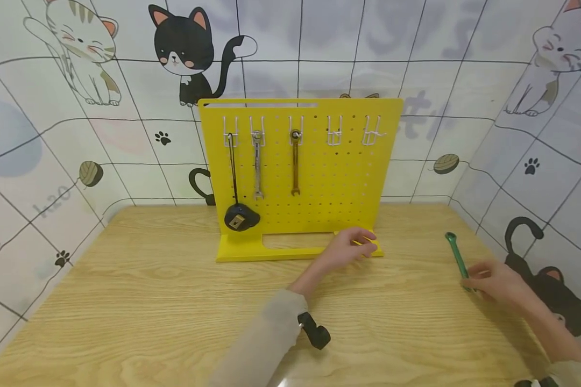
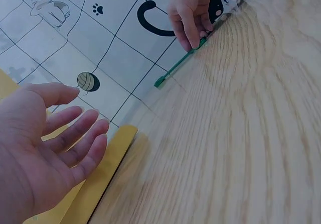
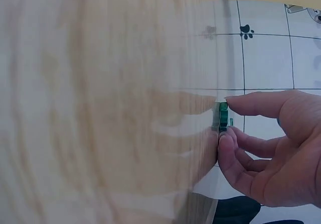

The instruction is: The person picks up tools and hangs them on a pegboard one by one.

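Note:
At the table's right side, my right hand (image 1: 501,285) pinches the near end of a green wrench (image 1: 457,253) between thumb and fingers. The wrench's ring end points away toward the back wall. The right wrist view shows thumb and fingertips on either side of the green wrench (image 3: 223,116), low at the tabletop. My left hand (image 1: 347,248) hovers by the right part of the yellow pegboard's base, its fingers relaxed and loosely bent. Nothing lies in its palm, as the left wrist view of the left hand (image 2: 60,143) shows.
On the yellow pegboard (image 1: 319,177) hang a black tape measure (image 1: 241,216), a silver wrench (image 1: 257,164) and a bronze-coloured wrench (image 1: 295,164). Two white wire hooks (image 1: 334,130) at its right hold nothing. Walls with cat drawings enclose the wooden table (image 1: 150,301) at the back and sides.

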{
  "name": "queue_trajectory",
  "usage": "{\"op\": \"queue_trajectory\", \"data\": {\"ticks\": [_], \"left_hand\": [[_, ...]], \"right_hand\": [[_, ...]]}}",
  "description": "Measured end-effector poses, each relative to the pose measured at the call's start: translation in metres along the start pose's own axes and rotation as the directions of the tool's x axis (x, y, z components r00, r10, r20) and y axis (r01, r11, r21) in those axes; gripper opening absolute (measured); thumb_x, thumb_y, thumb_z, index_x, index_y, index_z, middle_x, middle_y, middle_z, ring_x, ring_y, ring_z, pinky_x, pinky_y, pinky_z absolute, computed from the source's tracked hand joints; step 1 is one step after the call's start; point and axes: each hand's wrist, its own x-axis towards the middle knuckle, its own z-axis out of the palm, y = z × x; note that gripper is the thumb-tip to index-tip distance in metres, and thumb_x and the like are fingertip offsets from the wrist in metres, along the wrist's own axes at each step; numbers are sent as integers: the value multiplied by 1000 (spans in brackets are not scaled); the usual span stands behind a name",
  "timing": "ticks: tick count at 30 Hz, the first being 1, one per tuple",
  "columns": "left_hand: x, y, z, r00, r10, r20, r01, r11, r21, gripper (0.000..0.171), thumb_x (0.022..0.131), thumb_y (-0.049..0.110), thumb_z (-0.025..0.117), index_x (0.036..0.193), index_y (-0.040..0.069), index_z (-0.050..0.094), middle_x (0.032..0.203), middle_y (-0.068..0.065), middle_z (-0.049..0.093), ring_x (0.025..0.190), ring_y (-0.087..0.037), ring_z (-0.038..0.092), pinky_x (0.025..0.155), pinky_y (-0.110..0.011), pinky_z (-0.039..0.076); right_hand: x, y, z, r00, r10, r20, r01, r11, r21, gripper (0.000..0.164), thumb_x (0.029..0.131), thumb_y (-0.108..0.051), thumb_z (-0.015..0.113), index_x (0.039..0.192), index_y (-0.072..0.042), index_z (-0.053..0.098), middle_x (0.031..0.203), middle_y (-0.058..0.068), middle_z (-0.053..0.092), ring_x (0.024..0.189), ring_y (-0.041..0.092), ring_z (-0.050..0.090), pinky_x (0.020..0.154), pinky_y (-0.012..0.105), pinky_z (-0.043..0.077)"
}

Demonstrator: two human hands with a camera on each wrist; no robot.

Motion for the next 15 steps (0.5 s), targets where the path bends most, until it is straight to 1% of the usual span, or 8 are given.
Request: {"op": "queue_trajectory", "data": {"ticks": [1,3,5,6,7,9,12,15], "left_hand": [[1,1,2,1000,-4,3,4,1000,-4,36,98,17,67,128,-3,63,106,-4,69,91,-24,70,79,-35,60],[3,3,5,1000,-13,12,13,1000,-14,36,98,17,67,128,-2,63,106,-4,69,90,-22,70,79,-33,60],[5,5,9,1000,-20,22,20,1000,-23,35,98,16,67,128,-2,63,105,-5,69,92,-25,70,80,-33,60],[6,5,11,999,-22,28,23,999,-31,34,99,16,66,127,-3,62,105,-5,69,94,-27,70,81,-33,60],[6,6,14,999,-26,34,28,999,-40,34,99,15,66,127,-3,62,104,-5,69,95,-30,70,81,-34,60],[9,7,19,998,-32,46,34,998,-53,34,99,15,66,127,-4,62,103,-5,69,98,-34,70,82,-35,60],[12,8,28,997,-49,60,53,996,-66,35,99,15,67,127,-4,61,100,-2,68,98,-35,70,81,-34,60],[15,9,37,995,-67,69,73,993,-95,35,98,15,68,127,-4,62,96,1,66,98,-37,70,79,-34,61]], "right_hand": [[0,0,0,1000,12,1,-12,1000,-2,67,93,-27,72,124,26,44,103,37,61,76,21,63,62,34,53],[-1,-1,0,999,35,2,-35,999,-9,64,92,-26,72,122,26,48,90,25,64,74,20,60,61,33,50],[-1,-2,0,999,53,7,-52,998,-19,62,91,-26,72,121,24,52,77,11,61,69,18,56,59,30,46],[-1,-3,-1,998,63,14,-63,998,-22,62,91,-27,72,122,23,54,71,5,58,65,17,52,58,29,42],[-1,-4,-1,997,72,21,-72,997,-24,62,90,-28,72,122,22,56,67,1,54,63,16,49,57,28,40],[0,-5,0,996,86,33,-86,996,-22,62,89,-30,72,122,21,57,60,-2,50,59,15,45,56,27,36],[1,-5,0,994,100,52,-100,995,-2,64,89,-31,73,121,22,58,60,-3,50,59,14,45,57,27,35],[1,-4,1,993,95,74,-98,994,47,51,92,-28,73,110,19,64,64,-3,51,63,14,47,58,27,38]]}}
